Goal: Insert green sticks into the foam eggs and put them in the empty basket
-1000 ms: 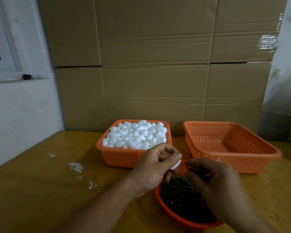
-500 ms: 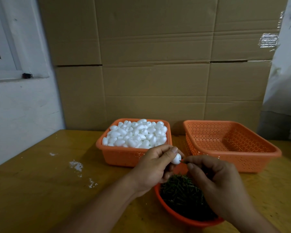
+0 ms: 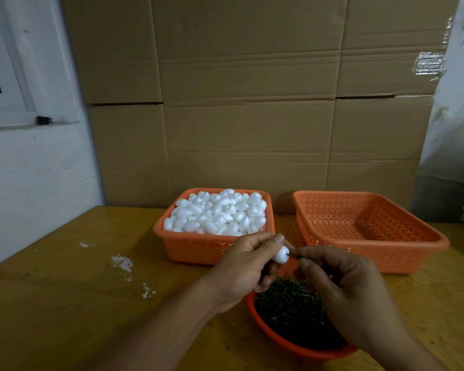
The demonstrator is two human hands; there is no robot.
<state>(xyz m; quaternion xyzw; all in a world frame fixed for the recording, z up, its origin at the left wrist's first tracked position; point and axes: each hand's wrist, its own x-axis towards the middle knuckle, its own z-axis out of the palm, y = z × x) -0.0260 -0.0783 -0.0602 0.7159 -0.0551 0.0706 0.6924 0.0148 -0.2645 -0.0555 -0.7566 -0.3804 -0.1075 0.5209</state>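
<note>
Both hands pinching | left hand (image 3: 245, 266): foam egg (image 3: 281, 255) | right hand (image 3: 343, 285): green stick (image 3: 292, 256)

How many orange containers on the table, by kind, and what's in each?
Square perforated baskets: 2, one full of foam eggs, one empty basket
Round bowl of green sticks: 1
Total: 3
Also, the left hand holds one foam egg; the right hand pinches a green stick at its tip.

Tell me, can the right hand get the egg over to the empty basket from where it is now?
Probably yes. The empty basket sits just beyond the right hand with nothing between them, though the left hand grips the foam egg while the right pinches the green stick.
</note>
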